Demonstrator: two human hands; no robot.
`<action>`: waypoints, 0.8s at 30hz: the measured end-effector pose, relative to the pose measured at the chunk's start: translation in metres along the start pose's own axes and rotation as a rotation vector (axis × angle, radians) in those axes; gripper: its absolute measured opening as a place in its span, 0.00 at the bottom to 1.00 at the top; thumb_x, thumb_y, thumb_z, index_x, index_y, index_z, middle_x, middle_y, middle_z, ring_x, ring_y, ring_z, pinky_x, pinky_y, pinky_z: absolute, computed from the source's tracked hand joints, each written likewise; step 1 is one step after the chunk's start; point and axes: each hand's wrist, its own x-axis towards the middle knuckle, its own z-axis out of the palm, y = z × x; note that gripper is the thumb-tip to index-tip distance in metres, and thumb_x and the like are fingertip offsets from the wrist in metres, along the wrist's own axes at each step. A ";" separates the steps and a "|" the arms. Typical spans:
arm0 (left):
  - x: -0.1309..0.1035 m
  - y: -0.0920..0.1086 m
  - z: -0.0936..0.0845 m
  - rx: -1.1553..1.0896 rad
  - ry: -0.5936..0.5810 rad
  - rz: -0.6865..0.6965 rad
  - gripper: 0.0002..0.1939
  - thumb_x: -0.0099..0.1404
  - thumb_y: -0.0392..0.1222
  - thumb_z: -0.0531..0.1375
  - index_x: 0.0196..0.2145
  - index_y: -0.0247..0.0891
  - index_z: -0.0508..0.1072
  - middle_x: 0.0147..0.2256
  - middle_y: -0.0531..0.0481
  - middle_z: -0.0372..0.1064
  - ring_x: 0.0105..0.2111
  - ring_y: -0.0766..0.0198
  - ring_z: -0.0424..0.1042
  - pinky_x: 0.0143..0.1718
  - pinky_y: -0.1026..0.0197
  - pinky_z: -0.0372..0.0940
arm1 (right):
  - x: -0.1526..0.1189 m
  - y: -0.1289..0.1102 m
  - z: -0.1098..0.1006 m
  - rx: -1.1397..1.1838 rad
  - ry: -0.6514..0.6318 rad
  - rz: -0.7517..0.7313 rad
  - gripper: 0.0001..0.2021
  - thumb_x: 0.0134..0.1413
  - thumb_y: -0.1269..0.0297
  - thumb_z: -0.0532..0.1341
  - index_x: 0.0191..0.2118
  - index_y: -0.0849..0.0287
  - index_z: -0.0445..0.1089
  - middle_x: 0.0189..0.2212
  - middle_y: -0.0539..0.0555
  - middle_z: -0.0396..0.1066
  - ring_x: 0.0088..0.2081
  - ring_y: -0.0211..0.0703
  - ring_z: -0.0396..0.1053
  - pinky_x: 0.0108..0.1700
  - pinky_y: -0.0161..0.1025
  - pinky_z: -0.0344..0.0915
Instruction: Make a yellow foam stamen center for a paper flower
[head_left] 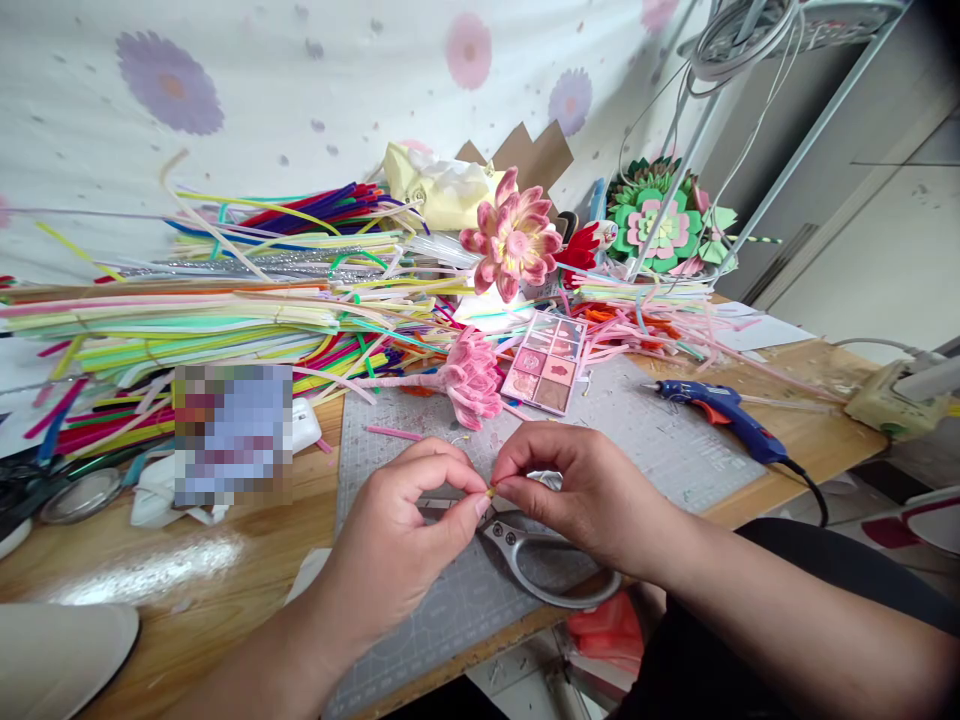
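My left hand (424, 520) and my right hand (566, 490) meet over the grey cutting mat (405, 640), fingertips nearly touching. Both pinch a small yellow piece (490, 492), mostly covered by the fingers; it may be a bit of pipe cleaner. Under the hands lie metal scissors (517, 545), their blades partly hidden. Just beyond is a pink pipe-cleaner flower (472, 380) lying on its side, its stem pointing left. A palette of pink and brown powders (546, 362) rests beside it.
Bundles of coloured pipe cleaners (187, 315) are heaped along the back. A blue glue gun (720, 415) lies at the right, its cord running off the table edge. A larger pink-and-yellow flower (516, 240) stands behind. A power strip (900, 400) sits far right.
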 end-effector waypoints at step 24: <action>-0.001 0.001 0.001 -0.029 -0.041 0.079 0.07 0.59 0.31 0.58 0.28 0.38 0.74 0.32 0.51 0.67 0.34 0.64 0.69 0.36 0.64 0.63 | 0.000 0.001 -0.001 0.185 -0.136 0.111 0.06 0.49 0.68 0.64 0.28 0.61 0.65 0.24 0.46 0.65 0.27 0.32 0.61 0.29 0.30 0.58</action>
